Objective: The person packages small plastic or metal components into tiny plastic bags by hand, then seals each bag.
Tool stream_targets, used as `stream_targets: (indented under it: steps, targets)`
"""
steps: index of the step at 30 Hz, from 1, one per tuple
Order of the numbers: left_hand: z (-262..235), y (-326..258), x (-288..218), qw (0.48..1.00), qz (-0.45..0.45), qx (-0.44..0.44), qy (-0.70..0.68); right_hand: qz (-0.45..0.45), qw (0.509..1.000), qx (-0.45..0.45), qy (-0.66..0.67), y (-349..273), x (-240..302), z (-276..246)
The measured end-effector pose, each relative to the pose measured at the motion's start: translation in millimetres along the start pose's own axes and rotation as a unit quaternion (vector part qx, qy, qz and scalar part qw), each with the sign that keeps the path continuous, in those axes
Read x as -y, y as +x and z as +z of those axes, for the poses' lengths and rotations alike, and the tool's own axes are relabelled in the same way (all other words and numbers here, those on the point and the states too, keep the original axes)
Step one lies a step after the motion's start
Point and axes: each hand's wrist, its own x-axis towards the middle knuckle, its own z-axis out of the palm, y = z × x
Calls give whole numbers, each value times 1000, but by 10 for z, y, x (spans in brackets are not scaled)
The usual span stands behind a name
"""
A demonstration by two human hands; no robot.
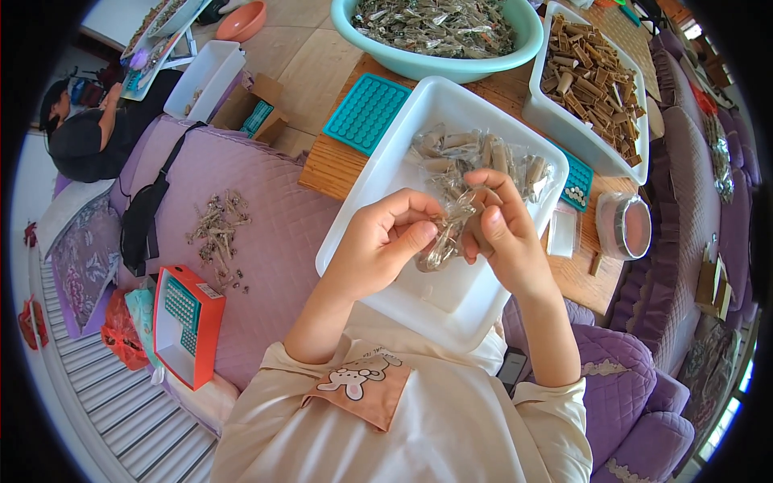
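Above a white plastic tub (pixel 366 201), my left hand (pixel 386 241) pinches one side of a crinkled clear plastic bag (pixel 440 253) between thumb and fingers. My right hand (pixel 509 233) has its fingers curled round the bag's other side, with the thumb against it. Folds and glare hide what is inside the bag. Behind my hands, several clear packets (pixel 491 149) with brownish, tube-like contents lie at the tub's far end. The tub's near end rests at my lap, and its far part lies on a wooden table (pixel 326 165).
Beyond the tub stands a pale green basin (pixel 439 68) heaped with packets. At the right are a bin (pixel 636 137) of brown tubes, a teal tray (pixel 576 173) and a tape roll (pixel 626 227). Another teal tray (pixel 366 113) lies left. A red box (pixel 211 330) stands on the purple sofa. A person (pixel 84 133) sits far left.
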Motion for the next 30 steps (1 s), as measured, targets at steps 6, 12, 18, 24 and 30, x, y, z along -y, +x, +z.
stream_targets:
  steps: [6, 12, 18, 24, 30]
  targets:
    - [44, -18, -58, 1000, -3, 22, -15, -5, 1000, 12, 14, -59, 98, 1]
    - [142, -20, -110, 998, 45, -32, 40, 14, 1000, -3, -11, -150, 212, -14]
    - [215, -52, -134, 986, 129, -74, 80, 12, 1000, -4, -13, -220, 299, 28]
    - [218, -115, -167, 943, 243, -62, 221, -31, 999, -11, 28, -282, 383, -37]
    - [277, -145, -234, 906, 278, -77, 309, -65, 994, -27, -80, -335, 513, -70]
